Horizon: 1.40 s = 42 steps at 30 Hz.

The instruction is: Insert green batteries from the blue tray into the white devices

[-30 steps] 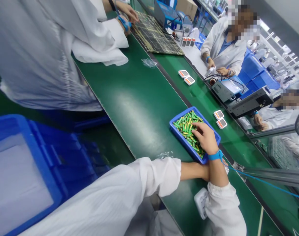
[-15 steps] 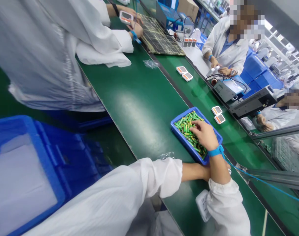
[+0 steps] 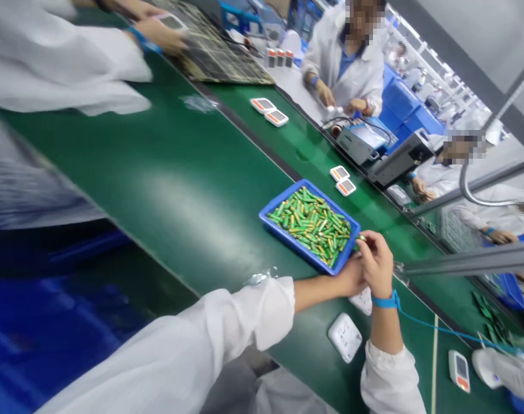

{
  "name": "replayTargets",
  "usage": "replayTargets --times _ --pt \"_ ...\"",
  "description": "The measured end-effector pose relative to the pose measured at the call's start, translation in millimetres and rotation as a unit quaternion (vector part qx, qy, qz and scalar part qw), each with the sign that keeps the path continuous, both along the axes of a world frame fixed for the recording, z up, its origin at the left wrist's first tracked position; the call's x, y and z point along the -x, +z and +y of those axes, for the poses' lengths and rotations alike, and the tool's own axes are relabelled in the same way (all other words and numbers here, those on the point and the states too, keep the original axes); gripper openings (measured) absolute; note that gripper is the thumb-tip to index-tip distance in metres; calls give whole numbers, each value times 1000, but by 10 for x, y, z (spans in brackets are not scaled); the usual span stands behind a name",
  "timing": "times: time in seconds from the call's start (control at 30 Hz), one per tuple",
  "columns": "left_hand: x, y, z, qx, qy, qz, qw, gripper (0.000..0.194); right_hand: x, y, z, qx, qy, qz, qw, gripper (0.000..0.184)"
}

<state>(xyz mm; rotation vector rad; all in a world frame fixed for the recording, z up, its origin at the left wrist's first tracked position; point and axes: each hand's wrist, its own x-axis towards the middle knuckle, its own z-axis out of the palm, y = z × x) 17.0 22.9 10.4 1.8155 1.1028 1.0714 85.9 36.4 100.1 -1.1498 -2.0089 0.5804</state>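
A blue tray (image 3: 289,244) heaped with green-and-gold batteries (image 3: 311,221) sits on the green bench. My right hand (image 3: 377,261), with a blue wristband, is closed at the tray's near right corner. Between its fingertips shows the end of a battery (image 3: 362,237). My left hand (image 3: 351,277) reaches in from the left, below the tray's corner and against my right hand; its fingers are mostly hidden. Just under the hands lies a white device (image 3: 363,301), partly covered. Another white device (image 3: 345,337) lies back side up closer to me.
Pairs of white devices with screens (image 3: 269,111) lie along the far belt. A metal bar (image 3: 469,261) and my blue wrist cord (image 3: 443,329) cross at right. A co-worker's hands (image 3: 162,35) hold a device at upper left. Clear plastic (image 3: 262,276) lies by my left sleeve.
My right hand has left the pile and come back to the tray's near corner beside my left hand, a battery in its fingers. The view has swung to the right.
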Motion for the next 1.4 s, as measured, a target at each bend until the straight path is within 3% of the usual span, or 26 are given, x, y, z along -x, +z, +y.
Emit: replayTargets --times 0.13,0.2,0.27,0.37,0.67,0.93,1.13,1.4 --pt "75 -121 -38 -45 -18 33 998 41 -1114 -372 -339 -3 -134 47 990 25" --pt "107 -155 -52 -67 -13 50 996 36 -1446 -575 -490 27 -164 73 983 27" --pt "127 -170 -60 -77 -14 60 995 35 -1586 -731 -583 60 -165 83 981 29" --pt "143 -183 -50 -83 -16 73 994 34 -1556 -835 -603 63 -152 75 984 26" --pt "190 -226 -34 -109 -20 63 992 33 -1405 -834 -579 13 -105 -23 994 19" --pt "234 -202 -57 -99 -23 76 992 33 -1462 -890 -576 -38 -16 -31 999 36" --pt "270 -213 -46 -94 -29 103 990 34 -1483 -1015 -579 -28 -31 -56 998 42" --pt "322 -331 49 -97 -33 136 985 42 -1376 -1089 -536 12 -84 -129 988 34"
